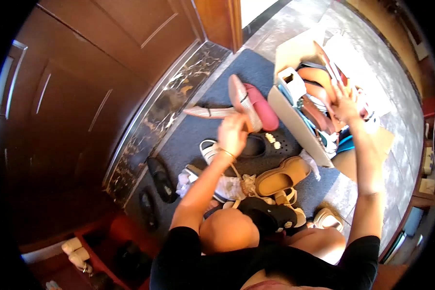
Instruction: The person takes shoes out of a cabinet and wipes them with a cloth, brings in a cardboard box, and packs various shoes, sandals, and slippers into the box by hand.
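My left hand (233,135) is closed at the heel ends of a pair of pointed striped flats. One striped flat (239,99) points away from me, and the other striped flat (209,112) points left. A plain pink shoe (262,107) lies against their right side. Over the open cardboard box (297,126), my right hand (345,102) rests with fingers spread on the shoes piled inside. Near it in the box are an orange-tan shoe (316,76) and a brown shoe (315,114). Just below my left hand sits a black clog (253,146) with pale charms.
Several shoes crowd the dark mat (198,133) before my knees, including a tan clog (275,182) and black shoes (160,179). A brown door (96,72) with a marble sill stands left. A red-brown shoe shelf (99,251) is at lower left.
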The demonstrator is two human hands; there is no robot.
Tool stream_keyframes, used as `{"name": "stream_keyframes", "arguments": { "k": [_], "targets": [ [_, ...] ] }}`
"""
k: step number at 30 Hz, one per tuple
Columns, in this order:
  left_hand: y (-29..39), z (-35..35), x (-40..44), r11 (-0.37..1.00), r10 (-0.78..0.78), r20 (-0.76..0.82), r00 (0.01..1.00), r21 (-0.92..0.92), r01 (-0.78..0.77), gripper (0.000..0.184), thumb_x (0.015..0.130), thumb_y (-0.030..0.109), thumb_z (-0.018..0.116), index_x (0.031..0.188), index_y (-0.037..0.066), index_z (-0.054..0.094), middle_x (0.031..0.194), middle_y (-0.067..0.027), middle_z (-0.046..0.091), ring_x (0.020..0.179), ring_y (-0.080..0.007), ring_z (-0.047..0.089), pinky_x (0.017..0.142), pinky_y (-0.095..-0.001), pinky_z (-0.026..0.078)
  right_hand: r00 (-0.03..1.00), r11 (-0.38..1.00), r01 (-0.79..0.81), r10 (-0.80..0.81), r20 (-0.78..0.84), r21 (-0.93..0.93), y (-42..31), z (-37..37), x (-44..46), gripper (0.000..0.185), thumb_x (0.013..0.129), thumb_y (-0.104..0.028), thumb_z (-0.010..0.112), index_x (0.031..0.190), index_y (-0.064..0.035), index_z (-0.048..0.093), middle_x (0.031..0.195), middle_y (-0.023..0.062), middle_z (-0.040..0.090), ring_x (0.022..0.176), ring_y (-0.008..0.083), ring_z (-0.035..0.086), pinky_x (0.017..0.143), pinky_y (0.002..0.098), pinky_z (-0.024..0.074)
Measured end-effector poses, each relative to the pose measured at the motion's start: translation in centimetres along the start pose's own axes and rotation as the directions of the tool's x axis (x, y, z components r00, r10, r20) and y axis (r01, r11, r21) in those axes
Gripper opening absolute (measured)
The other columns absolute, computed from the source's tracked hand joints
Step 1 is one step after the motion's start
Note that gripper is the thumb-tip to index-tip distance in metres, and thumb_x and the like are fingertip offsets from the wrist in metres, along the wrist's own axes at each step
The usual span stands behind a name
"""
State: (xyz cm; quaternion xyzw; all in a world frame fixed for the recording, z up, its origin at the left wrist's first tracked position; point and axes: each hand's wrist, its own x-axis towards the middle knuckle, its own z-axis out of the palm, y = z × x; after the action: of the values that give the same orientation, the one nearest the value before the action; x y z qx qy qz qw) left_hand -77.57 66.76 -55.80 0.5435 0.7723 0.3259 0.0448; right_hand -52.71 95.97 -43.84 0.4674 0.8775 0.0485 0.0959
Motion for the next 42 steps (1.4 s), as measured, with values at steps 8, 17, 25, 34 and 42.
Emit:
{"name": "stream_keyframes", "arguments": {
  "k": [8, 17, 25, 34, 42],
  "targets": [
    [-13.6, -0.6, 0.3, 0.827, -0.084, 0.314, 0.946, 0.552, -0.11, 0.032, 0.07, 0.012, 0.062, 0.102, 0.013, 0.057, 0.092, -0.0067, 0.062, 0.097, -0.0256, 0.058, 0.108, -0.0527, 0.023, 0.731, 0.83, 0.475, -0.186, -0.657, 0.293, -6.5, -1.5, -11.8, 0.062, 0.072, 0.001, 0.059, 0.132, -0.0066, 0.047, 0.138, 0.0207, 0.039, 0.133, 0.0401, 0.029, 0.11, 0.0515, 0.0199],
    [1.0, -12.3, -6.0, 0.911, 0.229, 0.043, 0.972, 0.341, -0.23, 0.03, 0.069, 0.013, 0.073, 0.097, 0.004, 0.065, 0.081, -0.0124, 0.06, 0.077, -0.03, 0.056, 0.086, -0.0414, 0.041, 0.832, -0.193, -0.328, -0.523, 0.186, 0.925, -12.7, 0.2, -17.8, 0.087, 0.086, -0.04, 0.065, 0.149, -0.0125, 0.012, 0.149, 0.017, 0.022, 0.127, 0.0272, 0.041, 0.101, 0.0388, 0.0392],
    [12.6, -12.1, -1.9, 0.742, 0.641, -0.073, 0.764, 0.314, -0.593, 0.027, 0.069, 0.015, 0.065, 0.094, 0.021, 0.071, 0.077, 0.0017, 0.051, 0.077, -0.0161, 0.053, 0.096, -0.0383, 0.035, 0.747, -0.346, -0.514, -0.63, 0.211, 0.785, -7.8, -2.5, -16.7, 0.095, 0.079, -0.045, 0.071, 0.149, -0.017, 0.013, 0.145, 0.008, 0.031, 0.129, 0.0235, 0.034, 0.096, 0.0463, 0.0419],
    [19.8, -5.0, 2.0, 0.728, 0.679, -0.183, 0.711, 0.038, -0.685, 0.029, 0.07, 0.01, 0.064, 0.095, 0.023, 0.071, 0.084, 0.0049, 0.052, 0.083, -0.0146, 0.053, 0.097, -0.0382, 0.034, 0.926, -0.477, -0.34, -0.321, 0.199, 0.811, 1.8, -3.9, -18.6, 0.06, 0.084, -0.034, 0.067, 0.134, -0.0084, 0.043, 0.123, 0.0071, 0.056, 0.112, 0.0203, 0.056, 0.081, 0.0394, 0.0559],
    [16.8, -5.0, -1.6, 0.852, 0.495, -0.133, 0.859, -0.122, -0.51, 0.042, 0.077, 0.019, 0.069, 0.118, 0.014, 0.062, 0.127, -0.0124, 0.052, 0.116, -0.0275, 0.05, 0.108, -0.0532, 0.022, 0.891, -0.122, 0.28, 0.404, -0.21, 0.952, 2.8, -7.8, -14.0, 0.033, 0.087, -0.012, 0.058, 0.12, -0.0104, 0.056, 0.101, 0.0022, 0.063, 0.082, 0.0108, 0.061, 0.06, 0.0232, 0.0532]
  ]
}}
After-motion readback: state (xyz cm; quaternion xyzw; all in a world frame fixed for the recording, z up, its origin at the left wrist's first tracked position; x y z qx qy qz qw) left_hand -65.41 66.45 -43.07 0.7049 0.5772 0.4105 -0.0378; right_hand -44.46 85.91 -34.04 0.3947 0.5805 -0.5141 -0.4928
